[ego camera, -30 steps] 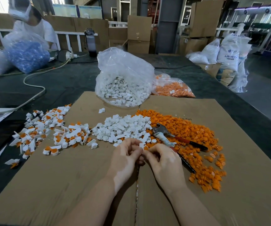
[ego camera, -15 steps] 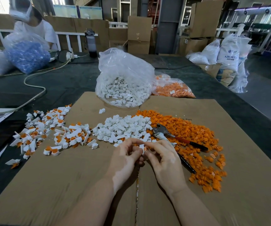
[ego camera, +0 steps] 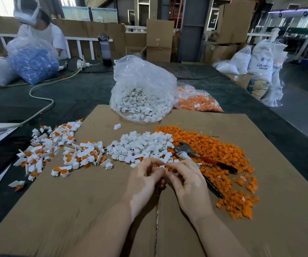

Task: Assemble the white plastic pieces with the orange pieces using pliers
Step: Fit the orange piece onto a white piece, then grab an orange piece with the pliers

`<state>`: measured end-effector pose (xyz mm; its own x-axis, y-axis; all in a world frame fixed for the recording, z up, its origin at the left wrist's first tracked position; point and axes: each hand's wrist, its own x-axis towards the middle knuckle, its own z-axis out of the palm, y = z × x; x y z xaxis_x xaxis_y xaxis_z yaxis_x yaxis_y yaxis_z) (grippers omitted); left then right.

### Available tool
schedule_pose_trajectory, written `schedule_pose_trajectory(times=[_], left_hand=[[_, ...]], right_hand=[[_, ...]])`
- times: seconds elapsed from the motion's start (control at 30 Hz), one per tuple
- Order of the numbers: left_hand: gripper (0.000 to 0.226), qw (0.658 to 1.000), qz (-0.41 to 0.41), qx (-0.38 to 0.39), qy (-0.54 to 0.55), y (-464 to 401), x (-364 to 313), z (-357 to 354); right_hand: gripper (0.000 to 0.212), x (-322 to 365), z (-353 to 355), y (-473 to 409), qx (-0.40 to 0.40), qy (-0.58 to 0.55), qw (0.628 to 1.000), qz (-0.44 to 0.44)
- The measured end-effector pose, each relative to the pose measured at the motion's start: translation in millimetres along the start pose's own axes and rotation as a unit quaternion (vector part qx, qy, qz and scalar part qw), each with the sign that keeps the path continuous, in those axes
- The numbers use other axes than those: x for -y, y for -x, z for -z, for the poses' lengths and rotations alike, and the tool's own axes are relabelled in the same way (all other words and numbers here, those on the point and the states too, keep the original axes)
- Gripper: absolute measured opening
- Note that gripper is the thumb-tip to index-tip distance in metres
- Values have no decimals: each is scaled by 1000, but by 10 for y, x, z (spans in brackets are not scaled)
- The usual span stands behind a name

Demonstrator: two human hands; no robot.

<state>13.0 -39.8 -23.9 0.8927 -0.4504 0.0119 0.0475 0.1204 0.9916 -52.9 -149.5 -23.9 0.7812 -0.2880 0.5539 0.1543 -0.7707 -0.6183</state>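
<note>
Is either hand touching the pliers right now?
Cannot tell. In the head view the right hand overlaps the pliers, which lie on the orange pieces.

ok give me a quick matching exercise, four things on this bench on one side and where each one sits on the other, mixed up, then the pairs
Things
1. pliers
2. finished white-and-orange pieces
3. bag of white pieces
4. left hand

Places
A. far edge of the cardboard, centre
B. spread at the left edge of the cardboard
C. lying on the loose orange pieces
D. fingertip to fingertip with the right hand

Pairs: 1-C, 2-B, 3-A, 4-D
</note>
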Motion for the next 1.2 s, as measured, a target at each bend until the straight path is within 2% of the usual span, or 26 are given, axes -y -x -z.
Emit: schedule_pose_trajectory(times=[0.1, 0.17, 0.23, 0.3, 0.4, 0.5, 0.6, 0.73, 0.83, 0.9, 0.97, 1.07, 1.2], left_hand=[[7, 1000, -11, 1, -20, -7, -13, -3], [11, 1000, -7, -3, -29, -27, -15, -3], [12, 1000, 11, -11, -18, -56, -17, 1], [11, 999, 22, -19, -17, -80, -17, 13], [8, 999, 29, -23, -29, -102, -15, 24], [8, 998, 41, -23, -33, -115, -29, 15], [9, 998, 43, -25, -29, -118, -42, 6], [11, 998, 57, -36, -7, -128, -65, -7], [10, 995, 76, -53, 45, -153, -111, -8], [8, 992, 79, -66, 75, -174, -148, -11], [8, 991, 75, -76, 80, -208, -189, -13], [9, 992, 64, -86, 73, -277, -267, -6], [8, 991, 49, -113, 43, -381, -324, 40]], right_hand=[[20, -7, -2, 2, 2, 7, 1000, -3], [19, -5, 13, -5, -4, 20, 1000, -10], [24, -22, 50, -33, -32, 67, 997, -23], [32, -60, 122, -100, -56, 154, 984, -73], [52, -156, 276, -242, 39, 306, 926, -218], [53, -226, 373, -360, 150, 348, 879, -291], [50, -234, 382, -425, 179, 385, 863, -274], [51, -204, 400, -448, 165, 403, 868, -239], [37, -138, 427, -463, 163, 346, 898, -218], [30, -68, 440, -479, 190, 268, 918, -223], [33, -12, 445, -494, 226, 157, 929, -246], [31, 100, 454, -487, 270, -32, 916, -295], [22, 214, 486, -485, 307, -142, 877, -341]])
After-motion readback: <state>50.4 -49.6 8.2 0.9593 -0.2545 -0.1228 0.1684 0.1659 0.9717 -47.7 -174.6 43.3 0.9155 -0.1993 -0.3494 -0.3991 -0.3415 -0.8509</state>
